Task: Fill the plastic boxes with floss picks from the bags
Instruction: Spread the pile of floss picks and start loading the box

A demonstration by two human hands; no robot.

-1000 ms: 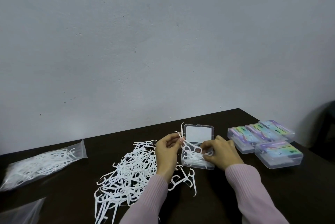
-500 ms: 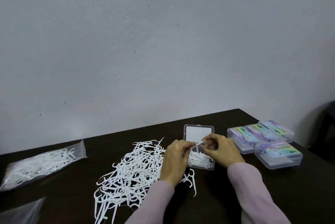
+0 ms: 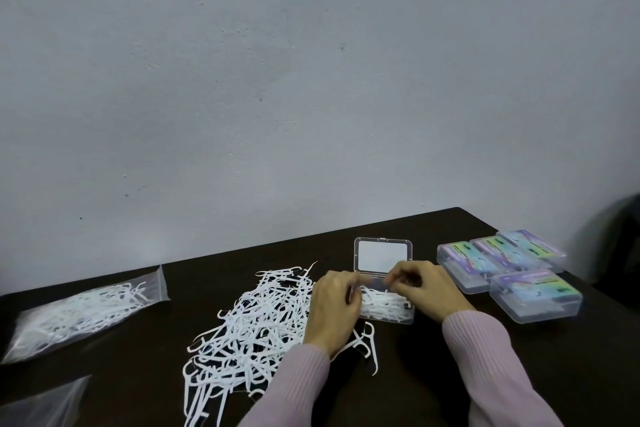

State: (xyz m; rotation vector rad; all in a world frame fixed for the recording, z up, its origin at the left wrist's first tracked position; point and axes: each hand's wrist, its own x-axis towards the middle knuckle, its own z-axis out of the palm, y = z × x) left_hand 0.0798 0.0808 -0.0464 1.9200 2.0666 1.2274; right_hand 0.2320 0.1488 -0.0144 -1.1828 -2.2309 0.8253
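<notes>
open box | between left hand | right hand

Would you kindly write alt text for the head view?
Two hands, left and right, work together over an open clear box holding floss picks on a dark table. A loose floss pick pile lies left; four closed boxes sit right.

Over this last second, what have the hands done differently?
Left hand dropped from lifting picks above the open box and closed in beside the right hand, both now over picks inside. Loose pile, full bag and four closed boxes stayed put.
</notes>
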